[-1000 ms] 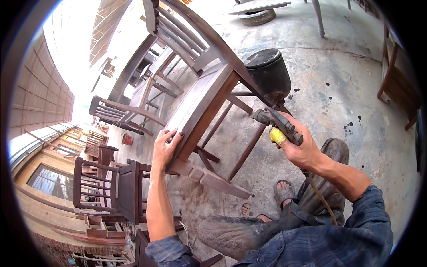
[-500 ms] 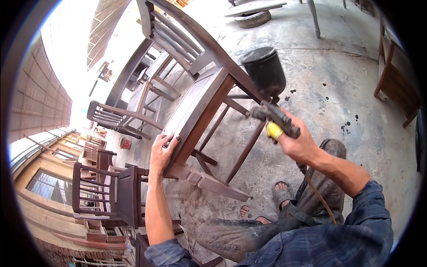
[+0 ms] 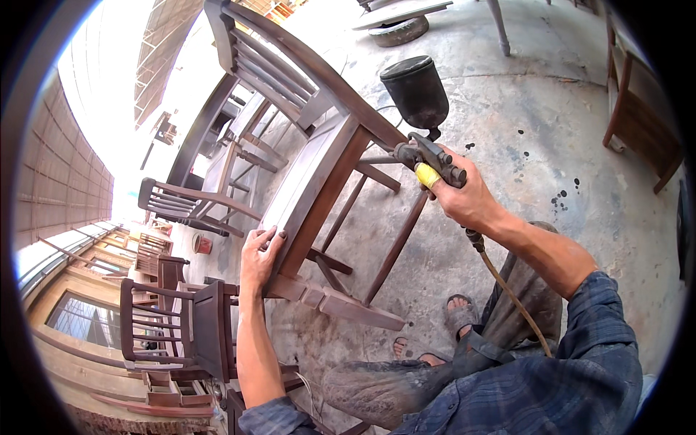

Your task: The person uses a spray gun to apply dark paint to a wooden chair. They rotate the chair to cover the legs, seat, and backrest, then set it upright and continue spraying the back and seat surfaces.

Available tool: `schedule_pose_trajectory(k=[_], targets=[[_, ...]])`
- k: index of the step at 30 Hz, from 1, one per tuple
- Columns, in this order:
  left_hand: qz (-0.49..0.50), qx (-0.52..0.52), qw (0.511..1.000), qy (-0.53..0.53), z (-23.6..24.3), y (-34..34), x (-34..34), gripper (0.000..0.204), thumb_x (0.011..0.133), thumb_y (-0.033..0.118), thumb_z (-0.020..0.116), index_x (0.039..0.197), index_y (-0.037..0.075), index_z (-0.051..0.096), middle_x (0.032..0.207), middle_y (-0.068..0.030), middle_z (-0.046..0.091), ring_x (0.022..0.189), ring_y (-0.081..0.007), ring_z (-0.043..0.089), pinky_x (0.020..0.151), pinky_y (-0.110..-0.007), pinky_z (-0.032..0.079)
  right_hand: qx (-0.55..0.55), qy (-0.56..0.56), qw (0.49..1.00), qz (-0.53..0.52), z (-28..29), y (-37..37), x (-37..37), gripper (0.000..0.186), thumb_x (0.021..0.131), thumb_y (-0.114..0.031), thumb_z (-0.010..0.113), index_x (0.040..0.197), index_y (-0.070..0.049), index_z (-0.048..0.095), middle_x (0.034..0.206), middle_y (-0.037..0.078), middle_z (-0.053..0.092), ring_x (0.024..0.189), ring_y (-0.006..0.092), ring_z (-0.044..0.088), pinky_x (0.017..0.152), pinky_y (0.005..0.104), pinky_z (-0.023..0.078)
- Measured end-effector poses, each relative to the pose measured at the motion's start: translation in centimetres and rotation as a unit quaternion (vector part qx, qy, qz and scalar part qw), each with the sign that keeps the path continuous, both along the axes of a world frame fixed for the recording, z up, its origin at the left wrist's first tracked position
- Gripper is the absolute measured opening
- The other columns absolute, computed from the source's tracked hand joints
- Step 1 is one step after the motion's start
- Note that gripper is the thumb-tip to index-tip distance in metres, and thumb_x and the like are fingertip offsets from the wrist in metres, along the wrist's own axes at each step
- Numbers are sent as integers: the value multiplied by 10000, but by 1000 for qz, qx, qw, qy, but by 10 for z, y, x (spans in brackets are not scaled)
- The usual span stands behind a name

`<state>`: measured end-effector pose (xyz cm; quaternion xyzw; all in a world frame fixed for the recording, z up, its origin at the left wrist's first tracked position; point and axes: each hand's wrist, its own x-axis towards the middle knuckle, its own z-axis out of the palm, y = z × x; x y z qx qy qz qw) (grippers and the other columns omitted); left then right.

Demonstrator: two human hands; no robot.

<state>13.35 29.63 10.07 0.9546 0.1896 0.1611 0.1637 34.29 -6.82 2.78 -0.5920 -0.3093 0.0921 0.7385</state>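
Observation:
My left hand (image 3: 259,257) grips the near end of a dark brown wooden chair's seat (image 3: 308,188), fingertips on its upper surface. The chair is tilted, its slatted backrest (image 3: 272,65) at the upper left and a lighter-toned leg (image 3: 341,308) reaching toward my feet. My right hand (image 3: 467,199), with a yellow wrap (image 3: 427,175) on its thumb, holds a dark spray gun (image 3: 442,159) beside the junction of seat and backrest. A black cup (image 3: 413,94) sits on top of the gun, and a tan hose (image 3: 511,293) runs from its handle down past my leg.
More wooden chairs (image 3: 203,330) stand at the left and behind. A tyre (image 3: 399,32) lies under a board at the top, and a brown wooden piece (image 3: 645,123) stands at right. Dark spots mark the concrete floor (image 3: 580,232). A bucket (image 3: 203,244) sits left of the chair.
My right hand and spray gun have risen toward the backrest and shifted left. My left hand still grips the seat. The surrounding view has shifted slightly leftward.

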Motion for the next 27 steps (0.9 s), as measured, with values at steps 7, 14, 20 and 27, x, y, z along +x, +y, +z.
schedule_pose_trajectory(k=[7,14,20,27], targets=[[-2,-9,1000,-5,-2,2,1,427,923,293,754,1227,-5,720,1047,-129,650,921,-212,620,843,-308,482,25,4,999,37,-6,4,-6,454,958,-44,595,1408,0,560,798,-37,564,650,32,453,570,235,381],[-4,-1,1000,-2,1,4,-1,419,923,290,752,1222,-1,724,1045,-125,648,912,-211,617,835,-307,482,10,-17,999,-26,-5,10,14,437,959,-50,598,1395,-17,582,812,-34,572,657,39,459,559,246,375],[-9,2,1000,-2,1,1,0,410,927,295,747,1218,6,725,1045,-128,648,910,-215,619,840,-318,486,9,-28,999,14,-8,13,2,437,945,-29,599,1380,6,575,807,-32,558,651,40,461,563,239,381],[-19,5,1000,-11,-2,9,-2,420,928,311,746,1219,8,723,1043,-140,648,920,-236,626,849,-327,489,5,-27,997,77,2,6,-43,423,951,-35,618,1370,6,580,831,-16,583,731,40,484,633,225,415]])
